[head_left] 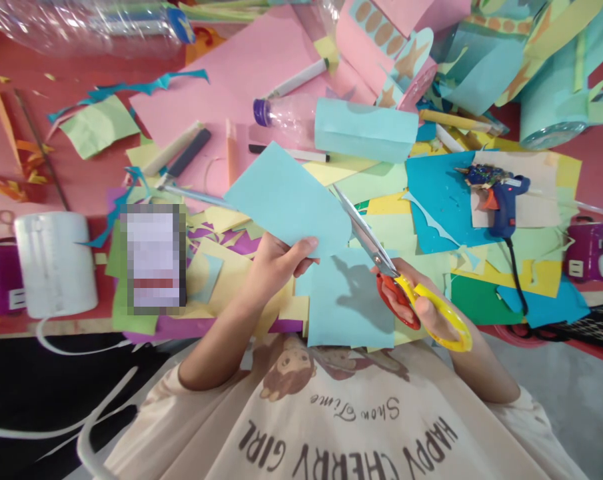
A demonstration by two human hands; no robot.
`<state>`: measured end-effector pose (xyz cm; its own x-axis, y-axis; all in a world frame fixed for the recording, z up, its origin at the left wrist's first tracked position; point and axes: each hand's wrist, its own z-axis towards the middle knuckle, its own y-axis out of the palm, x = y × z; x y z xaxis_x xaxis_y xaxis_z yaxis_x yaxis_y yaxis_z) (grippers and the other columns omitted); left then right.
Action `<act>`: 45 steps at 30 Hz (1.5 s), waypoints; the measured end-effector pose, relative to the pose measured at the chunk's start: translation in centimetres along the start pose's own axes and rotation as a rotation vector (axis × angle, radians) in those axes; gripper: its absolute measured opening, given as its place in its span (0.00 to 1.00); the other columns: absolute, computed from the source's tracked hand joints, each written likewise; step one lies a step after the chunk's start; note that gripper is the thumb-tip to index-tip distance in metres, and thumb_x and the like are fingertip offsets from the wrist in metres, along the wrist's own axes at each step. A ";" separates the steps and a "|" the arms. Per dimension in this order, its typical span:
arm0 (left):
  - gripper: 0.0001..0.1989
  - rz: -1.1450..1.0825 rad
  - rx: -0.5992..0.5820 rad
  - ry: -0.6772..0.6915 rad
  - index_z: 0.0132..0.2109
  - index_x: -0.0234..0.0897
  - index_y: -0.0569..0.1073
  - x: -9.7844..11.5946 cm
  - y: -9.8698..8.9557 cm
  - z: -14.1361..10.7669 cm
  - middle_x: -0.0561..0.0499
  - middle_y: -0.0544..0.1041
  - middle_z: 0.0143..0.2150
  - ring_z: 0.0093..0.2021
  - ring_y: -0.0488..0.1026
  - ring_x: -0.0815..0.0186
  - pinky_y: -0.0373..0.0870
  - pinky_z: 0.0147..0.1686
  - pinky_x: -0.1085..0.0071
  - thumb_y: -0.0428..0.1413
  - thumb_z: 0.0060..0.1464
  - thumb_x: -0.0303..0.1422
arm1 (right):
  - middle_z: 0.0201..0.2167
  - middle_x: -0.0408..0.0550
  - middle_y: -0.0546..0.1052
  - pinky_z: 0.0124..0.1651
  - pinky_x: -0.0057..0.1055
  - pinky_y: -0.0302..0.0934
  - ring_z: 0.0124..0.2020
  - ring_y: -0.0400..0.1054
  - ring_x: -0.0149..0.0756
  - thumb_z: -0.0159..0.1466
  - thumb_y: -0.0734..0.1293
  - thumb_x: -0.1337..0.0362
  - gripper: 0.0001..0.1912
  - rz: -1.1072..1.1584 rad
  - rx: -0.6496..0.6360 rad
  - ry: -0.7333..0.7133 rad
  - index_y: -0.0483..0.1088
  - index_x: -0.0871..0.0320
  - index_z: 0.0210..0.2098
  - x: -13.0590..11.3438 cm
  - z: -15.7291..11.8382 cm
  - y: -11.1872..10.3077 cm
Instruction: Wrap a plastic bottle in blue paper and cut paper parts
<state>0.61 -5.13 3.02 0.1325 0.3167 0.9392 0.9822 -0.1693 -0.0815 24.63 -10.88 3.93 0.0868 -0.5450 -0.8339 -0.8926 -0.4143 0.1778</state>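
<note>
My left hand (286, 260) pinches the lower edge of a light blue paper piece (286, 193), thumb on top. In my right hand (411, 300) are scissors (381, 257) with one yellow and one red handle loop, my fingers through the loops. Their blades point up and to the left, beside the right edge of the held paper. Beneath both hands, a larger light blue sheet (348, 313) lies at the table's front edge, with a hand's shadow on it.
A blue glue gun (505, 207) with a black cable rests at the right on paper. A paper-wrapped bottle (366, 127) lies behind the hands. A phone (154, 260) and a white box (56, 263) are at the left. Markers and scraps surround them.
</note>
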 end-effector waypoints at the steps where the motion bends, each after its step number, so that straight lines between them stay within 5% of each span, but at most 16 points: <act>1: 0.15 -0.004 0.002 -0.003 0.17 0.39 0.57 0.0 0.0 0.0 0.59 0.59 0.11 0.13 0.55 0.77 0.63 0.18 0.75 0.53 0.47 0.34 | 0.18 0.36 0.57 0.17 0.31 0.44 0.16 0.44 0.27 0.48 0.61 0.26 0.43 0.016 -0.012 -0.013 0.63 0.50 0.51 0.1 -0.1 0.0; 18: 0.18 -0.022 -0.023 -0.004 0.15 0.40 0.55 -0.3 -0.2 0.1 0.58 0.58 0.10 0.13 0.57 0.76 0.63 0.18 0.75 0.53 0.48 0.34 | 0.21 0.36 0.58 0.17 0.29 0.41 0.17 0.43 0.24 0.52 0.65 0.32 0.39 0.083 -0.062 -0.053 0.63 0.54 0.51 0.3 -0.2 -0.5; 35: 0.17 -0.017 -0.015 -0.020 0.16 0.39 0.57 -0.4 -0.5 0.3 0.58 0.59 0.10 0.12 0.56 0.76 0.56 0.15 0.75 0.54 0.47 0.34 | 0.20 0.34 0.59 0.16 0.27 0.40 0.13 0.47 0.21 0.53 0.66 0.34 0.38 -0.014 0.090 -0.019 0.65 0.57 0.50 -0.1 -0.3 -0.8; 39: 0.17 -0.022 0.030 -0.039 0.17 0.39 0.57 -1.0 -1.3 0.4 0.58 0.58 0.10 0.12 0.57 0.76 0.54 0.14 0.76 0.54 0.47 0.34 | 0.23 0.36 0.61 0.19 0.26 0.48 0.16 0.51 0.23 0.62 0.62 0.40 0.28 -0.229 0.228 -0.086 0.65 0.54 0.52 -1.1 -1.1 -1.7; 45: 0.14 0.047 0.021 -0.039 0.19 0.37 0.63 -1.1 -2.3 0.7 0.57 0.63 0.13 0.14 0.59 0.75 0.59 0.17 0.75 0.53 0.49 0.35 | 0.27 0.45 0.74 0.29 0.31 0.61 0.25 0.66 0.34 0.62 0.66 0.54 0.21 -0.961 0.594 -0.140 0.70 0.54 0.52 -1.6 -0.5 -3.9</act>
<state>-1.68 -4.39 1.95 0.1837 0.3449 0.9205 0.9772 -0.1659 -0.1328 28.20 -8.74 4.87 0.8313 -0.0871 -0.5489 -0.5549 -0.1855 -0.8110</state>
